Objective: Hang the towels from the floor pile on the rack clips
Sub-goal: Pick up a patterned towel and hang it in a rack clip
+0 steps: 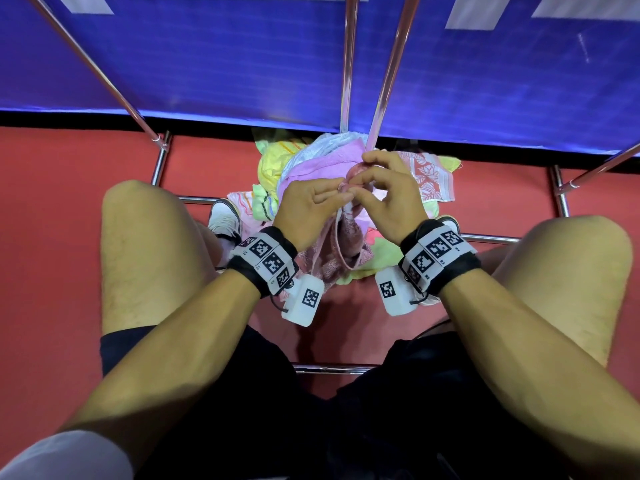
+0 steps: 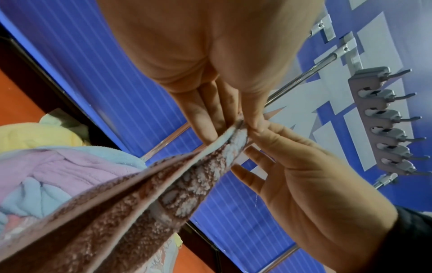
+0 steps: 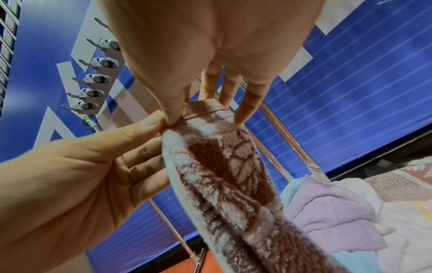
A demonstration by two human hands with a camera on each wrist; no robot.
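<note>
A brown-and-white patterned towel (image 1: 343, 247) hangs between my knees, and both hands pinch its top edge. My left hand (image 1: 332, 195) grips one corner between thumb and fingers, seen close in the left wrist view (image 2: 231, 127). My right hand (image 1: 367, 192) pinches the edge right beside it, thumb against forefinger (image 3: 177, 116), its other fingers spread along the towel (image 3: 222, 166). Below lies the floor pile (image 1: 304, 161) of lilac, pale blue, yellow and flowered towels. A row of metal rack clips (image 2: 385, 125) shows above the hands, empty, also in the right wrist view (image 3: 93, 77).
Chrome rack poles (image 1: 391, 71) rise just behind the pile, in front of a blue banner (image 1: 207, 57). Low rack bars (image 1: 332, 368) cross the red floor (image 1: 52, 237) under me. My bare knees flank the hands and a white shoe (image 1: 225, 216) stands by the pile.
</note>
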